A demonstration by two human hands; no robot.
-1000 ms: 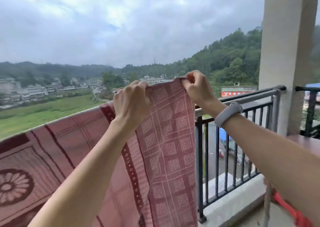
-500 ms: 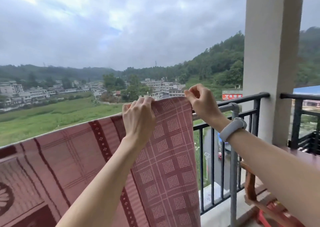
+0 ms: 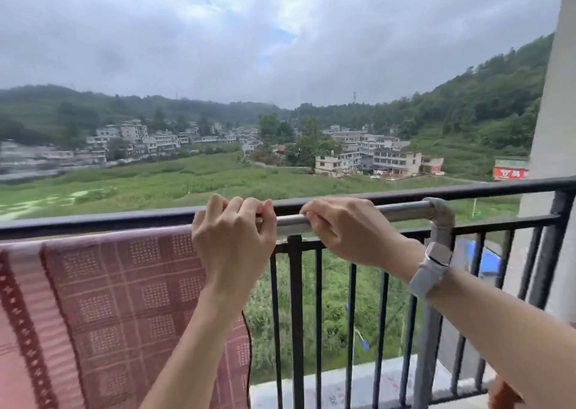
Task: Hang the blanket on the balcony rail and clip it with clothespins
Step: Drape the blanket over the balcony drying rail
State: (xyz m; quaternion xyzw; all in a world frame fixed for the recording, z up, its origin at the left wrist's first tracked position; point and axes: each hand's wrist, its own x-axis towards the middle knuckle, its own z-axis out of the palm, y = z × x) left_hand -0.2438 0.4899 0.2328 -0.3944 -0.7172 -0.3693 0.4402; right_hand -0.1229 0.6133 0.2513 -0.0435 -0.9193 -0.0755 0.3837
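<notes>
**Pink blanket over the pipe, no pins on it yet**

Pink woven blanket (image 3: 131,299), checked squares with a dark red patterned band near the left edge, hangs over the grey metal pipe rail (image 3: 367,215) that runs just inside the black balcony railing (image 3: 405,192). Its top fold sits along the pipe from the left edge of view to about the middle; the right edge drops free, slightly wavy, in front of the black bars. From there to the elbow joint (image 3: 441,212) the pipe is bare.

My left hand (image 3: 232,243) is at the blanket's top right corner, fingers curled over the pipe. Fingertips look pinched together on the cloth's edge, but the corner is hidden under the knuckles, so I cannot be sure how much cloth they hold.

My right hand (image 3: 346,234) rests on the bare pipe just beside the left, fingers curled over it, apparently holding no cloth. Pale watch (image 3: 431,265) on that wrist.

Progress, as I judge it: the hanging part is done or nearly so. Draped and lying fairly flat, corner perhaps needing a last tug. The clipping part has not begun: no clothespin shows on the blanket, in either hand, or anywhere in view.

Beyond the railing: green field, a cluster of pale buildings, wooded hills, heavy grey cloud. A pale pillar (image 3: 554,128) stands at the right.
</notes>
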